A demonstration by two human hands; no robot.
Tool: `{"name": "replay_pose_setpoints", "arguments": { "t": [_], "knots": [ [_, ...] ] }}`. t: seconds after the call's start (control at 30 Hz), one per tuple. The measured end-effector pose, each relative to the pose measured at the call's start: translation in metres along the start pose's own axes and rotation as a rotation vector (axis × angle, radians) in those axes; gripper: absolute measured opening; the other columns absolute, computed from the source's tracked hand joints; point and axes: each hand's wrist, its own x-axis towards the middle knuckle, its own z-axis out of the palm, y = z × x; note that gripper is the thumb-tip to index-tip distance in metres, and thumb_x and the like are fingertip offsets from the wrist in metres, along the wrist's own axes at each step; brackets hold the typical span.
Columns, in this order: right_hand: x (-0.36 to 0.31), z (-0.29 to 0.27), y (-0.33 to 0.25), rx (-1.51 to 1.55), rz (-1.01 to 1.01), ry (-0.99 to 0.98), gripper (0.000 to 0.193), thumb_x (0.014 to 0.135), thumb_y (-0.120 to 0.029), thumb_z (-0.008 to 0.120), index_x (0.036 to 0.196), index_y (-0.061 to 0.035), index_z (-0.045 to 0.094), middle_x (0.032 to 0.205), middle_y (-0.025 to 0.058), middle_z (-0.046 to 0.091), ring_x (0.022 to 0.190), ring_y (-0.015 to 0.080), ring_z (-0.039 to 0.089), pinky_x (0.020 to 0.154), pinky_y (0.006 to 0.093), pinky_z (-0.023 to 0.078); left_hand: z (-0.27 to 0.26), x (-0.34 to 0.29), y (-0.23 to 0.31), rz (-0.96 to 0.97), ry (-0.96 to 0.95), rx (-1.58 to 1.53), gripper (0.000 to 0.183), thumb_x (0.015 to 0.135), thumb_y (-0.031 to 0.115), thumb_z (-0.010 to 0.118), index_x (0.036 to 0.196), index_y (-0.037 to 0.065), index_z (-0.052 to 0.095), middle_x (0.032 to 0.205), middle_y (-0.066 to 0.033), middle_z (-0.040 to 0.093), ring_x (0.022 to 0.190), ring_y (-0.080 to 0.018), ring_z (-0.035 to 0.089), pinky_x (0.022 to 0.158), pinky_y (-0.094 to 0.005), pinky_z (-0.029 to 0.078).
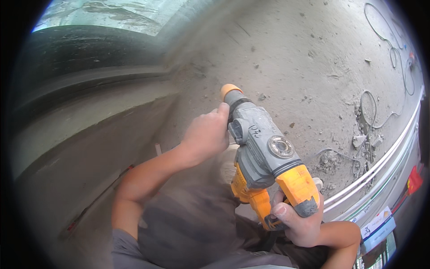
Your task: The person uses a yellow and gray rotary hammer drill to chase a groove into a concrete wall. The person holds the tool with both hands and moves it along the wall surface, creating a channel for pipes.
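Note:
A grey and orange rotary hammer (260, 130) slants across the middle of the view, its orange nose collar up and to the left. My left hand (207, 135) is closed at its front end, just behind the collar; the side grip, if there is one, is hidden by the fingers. Around the orange rear handle my right hand (301, 220) is wrapped, with the thumb on the near side. No bit can be made out clearly beyond the collar. Dust covers the tool's body and both hands. Part of a shoe (228, 163) shows beneath the tool.
Low on the left runs a wall with a ledge (89, 105) below a window pane (121, 13). Rubble (358, 141) and a loose grey cable (369, 103) lie on the dusty floor. Long white pipes (371, 172) and a blue-white box (378, 228) are at right. A thin red-and-black rod (101, 199) lies left.

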Motion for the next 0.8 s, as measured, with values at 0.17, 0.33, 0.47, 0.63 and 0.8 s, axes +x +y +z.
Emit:
{"name": "replay_pose_setpoints", "arguments": {
  "t": [0.17, 0.33, 0.47, 0.63, 0.8],
  "knots": [
    [-0.007, 0.03, -0.022, 0.107, 0.102, 0.064, 0.036, 0.092, -0.018, 0.089, 0.113, 0.003, 0.068, 0.085, 0.0042, 0.071, 0.074, 0.011, 0.066, 0.068, 0.0279, 0.054, -0.019, 0.004, -0.004, -0.011, -0.081, 0.039, 0.03, 0.088, 0.005, 0.064, 0.113, -0.001, 0.049, 0.099, -0.029, 0.072, 0.095, -0.0508, 0.071, 0.081, -0.0602, 0.056],
    [-0.004, 0.054, -0.03, 0.202, 0.135, 0.09, 0.047, 0.086, -0.023, 0.094, 0.113, 0.0046, 0.068, 0.09, 0.0087, 0.07, 0.079, 0.0144, 0.067, 0.071, 0.0305, 0.055, -0.036, 0.013, -0.002, -0.001, -0.149, 0.066, 0.031, 0.088, 0.006, 0.067, 0.113, 0.0, 0.05, 0.097, -0.0287, 0.073, 0.097, -0.0495, 0.072, 0.084, -0.0597, 0.056],
    [0.02, 0.046, -0.045, 0.218, 0.207, 0.074, 0.053, 0.085, -0.022, 0.097, 0.122, 0.0017, 0.067, 0.089, 0.0004, 0.071, 0.08, 0.0067, 0.064, 0.075, 0.0261, 0.054, -0.045, 0.037, -0.009, -0.072, -0.184, 0.069, 0.034, 0.087, 0.011, 0.071, 0.113, 0.001, 0.052, 0.097, -0.0278, 0.074, 0.099, -0.0493, 0.071, 0.086, -0.0593, 0.056],
    [0.042, 0.047, -0.065, 0.225, 0.252, 0.105, 0.069, 0.084, -0.027, 0.099, 0.134, 0.0034, 0.064, 0.1, -0.0006, 0.07, 0.088, 0.0055, 0.063, 0.081, 0.0266, 0.054, -0.055, 0.05, -0.011, -0.067, -0.205, 0.116, 0.039, 0.087, 0.015, 0.075, 0.117, 0.001, 0.053, 0.099, -0.0276, 0.074, 0.101, -0.0483, 0.071, 0.086, -0.0583, 0.056],
    [0.046, 0.055, -0.064, 0.26, 0.255, 0.14, 0.046, 0.087, -0.019, 0.093, 0.117, 0.0025, 0.065, 0.09, 0.0056, 0.07, 0.079, 0.0125, 0.066, 0.071, 0.032, 0.056, -0.063, 0.053, -0.011, -0.079, -0.204, 0.153, 0.044, 0.086, 0.019, 0.079, 0.118, 0.001, 0.053, 0.1, -0.0278, 0.074, 0.103, -0.0482, 0.071, 0.087, -0.0579, 0.056]
  ]
}}
